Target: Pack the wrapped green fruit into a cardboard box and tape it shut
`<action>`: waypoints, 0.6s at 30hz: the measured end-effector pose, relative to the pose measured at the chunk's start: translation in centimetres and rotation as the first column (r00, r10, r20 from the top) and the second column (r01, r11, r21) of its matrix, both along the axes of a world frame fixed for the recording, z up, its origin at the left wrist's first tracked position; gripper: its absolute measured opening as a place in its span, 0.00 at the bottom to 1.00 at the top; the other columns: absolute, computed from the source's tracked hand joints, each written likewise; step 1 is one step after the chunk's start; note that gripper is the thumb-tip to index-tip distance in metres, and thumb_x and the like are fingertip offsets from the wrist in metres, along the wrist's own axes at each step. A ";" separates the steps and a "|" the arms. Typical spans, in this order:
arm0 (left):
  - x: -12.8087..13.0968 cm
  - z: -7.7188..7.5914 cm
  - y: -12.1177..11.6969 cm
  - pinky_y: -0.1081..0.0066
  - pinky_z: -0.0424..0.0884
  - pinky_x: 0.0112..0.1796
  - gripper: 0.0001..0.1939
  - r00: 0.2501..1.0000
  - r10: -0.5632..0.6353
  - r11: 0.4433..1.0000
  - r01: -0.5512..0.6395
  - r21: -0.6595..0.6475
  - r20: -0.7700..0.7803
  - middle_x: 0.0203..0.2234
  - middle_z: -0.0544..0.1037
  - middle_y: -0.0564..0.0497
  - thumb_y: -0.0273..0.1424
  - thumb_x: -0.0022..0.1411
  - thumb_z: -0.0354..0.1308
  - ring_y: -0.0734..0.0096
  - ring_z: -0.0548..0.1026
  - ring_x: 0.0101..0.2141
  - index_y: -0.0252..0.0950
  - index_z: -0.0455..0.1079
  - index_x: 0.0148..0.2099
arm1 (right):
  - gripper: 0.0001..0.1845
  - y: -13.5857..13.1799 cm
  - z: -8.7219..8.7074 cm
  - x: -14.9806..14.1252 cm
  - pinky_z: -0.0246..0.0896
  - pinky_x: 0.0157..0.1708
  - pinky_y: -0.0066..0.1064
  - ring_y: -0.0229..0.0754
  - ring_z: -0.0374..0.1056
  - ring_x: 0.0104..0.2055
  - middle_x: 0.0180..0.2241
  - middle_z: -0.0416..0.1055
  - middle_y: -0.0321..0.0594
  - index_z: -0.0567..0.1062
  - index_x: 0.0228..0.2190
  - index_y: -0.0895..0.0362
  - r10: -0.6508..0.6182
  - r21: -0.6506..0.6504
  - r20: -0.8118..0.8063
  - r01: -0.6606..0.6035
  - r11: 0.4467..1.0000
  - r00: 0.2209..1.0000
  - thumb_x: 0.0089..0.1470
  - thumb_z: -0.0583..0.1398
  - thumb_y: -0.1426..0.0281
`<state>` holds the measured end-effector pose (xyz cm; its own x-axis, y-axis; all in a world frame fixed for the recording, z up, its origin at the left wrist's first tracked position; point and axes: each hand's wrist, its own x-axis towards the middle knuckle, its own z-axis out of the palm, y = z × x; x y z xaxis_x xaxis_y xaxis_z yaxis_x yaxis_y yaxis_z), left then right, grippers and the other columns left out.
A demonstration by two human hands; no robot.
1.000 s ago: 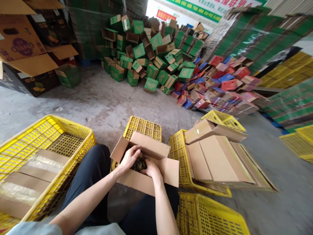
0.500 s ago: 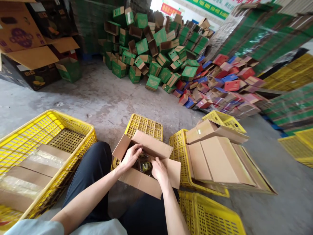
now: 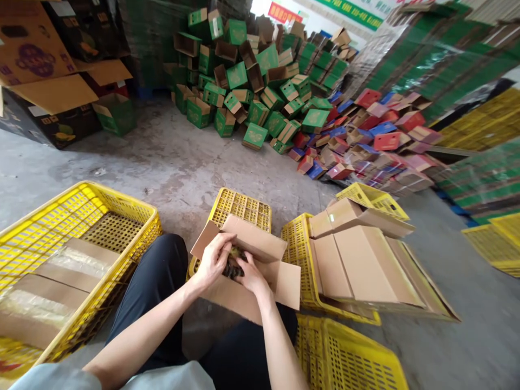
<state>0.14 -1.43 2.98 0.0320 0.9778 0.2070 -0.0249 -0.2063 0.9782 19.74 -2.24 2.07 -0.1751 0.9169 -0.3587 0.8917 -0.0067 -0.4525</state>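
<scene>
One head-worn camera looks forward and down, close over a cardboard box (image 3: 247,271), with the warehouse floor (image 3: 162,162) beyond.

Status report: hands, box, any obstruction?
Left hand and right hand inside open box, on dark contents. Grip unclear. Far flap overhangs hands.

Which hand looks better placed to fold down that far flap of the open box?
Probably the left hand: its fingertips already touch the far flap, while the right hand sits lower, over the dark contents.
</scene>
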 end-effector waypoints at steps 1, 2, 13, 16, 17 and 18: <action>-0.8 0.0 0.1 0.56 0.68 0.60 0.18 0.994 0.024 0.998 -0.017 0.067 -0.104 0.51 0.79 0.43 0.37 0.76 0.49 0.56 0.77 0.54 0.39 0.74 0.59 | 0.37 0.3 -0.4 0.0 0.61 0.61 0.33 0.46 0.68 0.62 0.62 0.66 0.43 0.74 0.59 0.49 0.004 -0.015 0.010 -0.004 1.000 1.000 0.47 0.68 0.78; -1.5 -0.2 0.3 0.53 0.63 0.64 0.18 0.975 0.043 0.992 -0.016 0.123 -0.219 0.52 0.80 0.43 0.34 0.75 0.49 0.56 0.76 0.55 0.40 0.74 0.59 | 0.35 0.5 -0.6 0.1 0.63 0.58 0.32 0.45 0.71 0.58 0.58 0.70 0.42 0.75 0.57 0.50 0.010 -0.028 0.033 -0.009 1.000 0.999 0.48 0.67 0.80; -2.6 -6.6 -0.5 0.50 0.53 0.68 0.33 0.787 0.054 0.990 0.037 0.134 -0.615 0.62 0.75 0.45 0.17 0.64 0.45 0.58 0.60 0.69 0.40 0.68 0.68 | 0.16 -1.3 2.8 1.3 0.55 0.62 0.44 0.58 0.64 0.62 0.53 0.72 0.58 0.80 0.46 0.59 -0.076 0.074 0.294 0.057 0.996 0.953 0.63 0.54 0.76; -2.6 -6.4 0.0 0.50 0.54 0.68 0.31 0.791 0.049 0.988 0.049 0.143 -0.610 0.62 0.74 0.45 0.19 0.66 0.44 0.58 0.60 0.70 0.39 0.68 0.67 | 0.16 0.3 1.3 -3.4 0.63 0.54 0.36 0.52 0.71 0.56 0.51 0.76 0.49 0.78 0.51 0.54 0.020 0.010 0.212 -0.022 1.000 0.977 0.62 0.61 0.67; -2.7 -6.4 0.1 0.50 0.54 0.68 0.30 0.793 0.044 0.988 0.057 0.146 -0.607 0.62 0.74 0.45 0.19 0.67 0.44 0.58 0.59 0.70 0.39 0.68 0.67 | 0.20 1.0 0.7 -5.0 0.66 0.49 0.34 0.50 0.74 0.52 0.50 0.78 0.46 0.77 0.53 0.53 0.046 -0.022 0.183 -0.043 0.999 0.982 0.59 0.64 0.66; -2.8 -6.4 0.1 0.50 0.54 0.68 0.29 0.796 0.038 0.987 0.065 0.147 -0.604 0.62 0.75 0.45 0.20 0.68 0.44 0.58 0.59 0.70 0.40 0.68 0.67 | 0.27 1.7 0.1 -6.3 0.66 0.46 0.33 0.50 0.75 0.51 0.51 0.78 0.47 0.74 0.56 0.54 0.053 -0.038 0.166 -0.047 0.998 0.985 0.55 0.66 0.66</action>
<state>-2.67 -1.32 -3.42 0.2134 0.9340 0.2864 0.5556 -0.3572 0.7509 13.41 -0.58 2.20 -0.1552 0.8956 -0.4169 0.9544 0.0270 -0.2974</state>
